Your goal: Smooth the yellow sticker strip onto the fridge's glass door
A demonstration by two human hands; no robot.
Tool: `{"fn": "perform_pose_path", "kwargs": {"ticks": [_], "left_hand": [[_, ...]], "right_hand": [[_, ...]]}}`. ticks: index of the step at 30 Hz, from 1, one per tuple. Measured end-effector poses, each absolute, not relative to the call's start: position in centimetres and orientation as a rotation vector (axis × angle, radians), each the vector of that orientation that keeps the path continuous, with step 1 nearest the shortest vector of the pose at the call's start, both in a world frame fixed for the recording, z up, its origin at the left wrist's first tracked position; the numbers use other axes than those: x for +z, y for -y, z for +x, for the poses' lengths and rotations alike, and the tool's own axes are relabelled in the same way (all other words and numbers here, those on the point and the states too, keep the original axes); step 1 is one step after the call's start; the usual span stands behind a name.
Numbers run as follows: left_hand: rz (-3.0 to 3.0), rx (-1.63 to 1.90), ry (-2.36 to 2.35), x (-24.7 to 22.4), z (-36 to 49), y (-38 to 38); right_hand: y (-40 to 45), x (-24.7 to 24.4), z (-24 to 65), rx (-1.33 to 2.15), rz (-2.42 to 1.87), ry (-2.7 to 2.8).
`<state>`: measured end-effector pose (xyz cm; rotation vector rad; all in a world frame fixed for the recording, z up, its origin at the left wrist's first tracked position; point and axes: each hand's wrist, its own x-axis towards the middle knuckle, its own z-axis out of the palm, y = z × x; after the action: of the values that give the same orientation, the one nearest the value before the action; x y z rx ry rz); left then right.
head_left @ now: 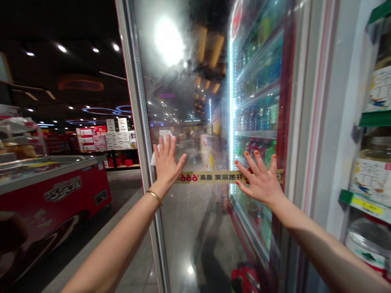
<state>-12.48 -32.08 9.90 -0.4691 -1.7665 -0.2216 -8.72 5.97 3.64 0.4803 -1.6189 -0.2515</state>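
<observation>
A glass door [189,228] in a silver frame stands ajar in front of me. My left hand [166,160], with a gold bangle at the wrist, is spread flat near the door's outer edge, over a thin white cloth or tissue [153,158] that shows past its fingers. Farther right, my right hand [259,177] has its orange-nailed fingers spread against the glass and nothing in it. A yellowish strip [210,177] with mirrored lettering crosses the door between the hands. Cloudy haze covers the upper glass.
A red chest freezer [73,195] stands at left, with stacked boxes [120,139] behind it. Lit shelves of bottles [256,118] show in the glass at right. Shelves with large labelled jars [372,175] are at the far right. A red object [246,278] shows low in the glass.
</observation>
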Motion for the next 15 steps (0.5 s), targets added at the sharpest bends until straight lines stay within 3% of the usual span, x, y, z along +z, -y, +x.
{"fn": "perform_pose_path", "kwargs": {"ticks": [6, 9, 12, 15], "left_hand": [[-1.367, 0.304, 1.816, 3.7, -9.3, 29.2], [-1.237, 0.214, 1.822, 7.4, -9.7, 30.1], [-0.743, -0.069, 1.794, 11.5, -11.1, 28.3], [-0.726, 0.043, 1.799, 10.4, -11.5, 25.5]], "right_hand": [[-5.9, 3.9, -8.7, -0.248, 0.453, 1.622], [-5.6, 3.3, -8.7, -0.233, 0.421, 1.629], [-5.3, 1.3, -8.6, -0.188, 0.361, 1.658], [-5.5, -1.7, -8.4, -0.166, 0.340, 1.656]]}}
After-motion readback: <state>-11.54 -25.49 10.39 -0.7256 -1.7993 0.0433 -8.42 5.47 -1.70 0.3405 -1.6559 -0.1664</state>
